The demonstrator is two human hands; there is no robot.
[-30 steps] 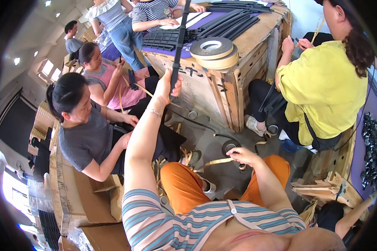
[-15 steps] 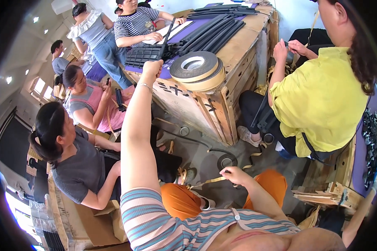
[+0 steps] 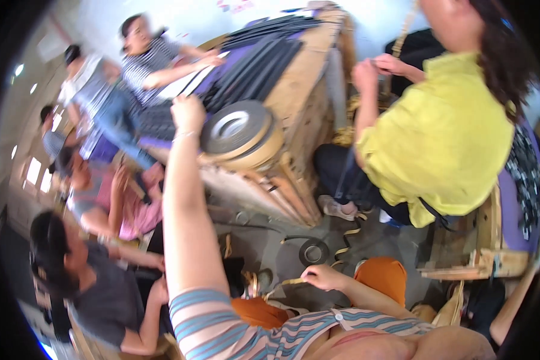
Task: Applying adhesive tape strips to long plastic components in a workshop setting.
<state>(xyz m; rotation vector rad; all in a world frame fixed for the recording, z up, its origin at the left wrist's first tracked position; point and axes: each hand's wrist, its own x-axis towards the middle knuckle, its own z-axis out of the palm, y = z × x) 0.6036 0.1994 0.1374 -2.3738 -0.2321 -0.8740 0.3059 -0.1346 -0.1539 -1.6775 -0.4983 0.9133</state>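
My left hand (image 3: 188, 113) reaches far forward over the crate's top, left of a stack of wide black tape rolls (image 3: 270, 141) with tan edges. Its fingers are closed round the near end of a thin black strip (image 3: 205, 73), which slants away over a white sheet; motion blur softens the grip. Low in front of my body, my right hand (image 3: 323, 278) is closed on a narrow tan strip (image 3: 294, 281), which trails left from the fingers. Next to my left hand lie black slatted pieces (image 3: 156, 122), partly hidden behind it.
Long black bars (image 3: 261, 69) lie on the wooden crate (image 3: 303, 90). A small black tape roll (image 3: 314, 252) and loose strips are on the floor. A person in yellow (image 3: 438, 138) sits at right, another in grey (image 3: 108, 300) at left. Someone in stripes (image 3: 144, 69) works across the crate.
The view has shifted and blurred, the crate and people sliding mostly left. The black strip at my left hand now slants lower. My right hand still grips the tan strip.
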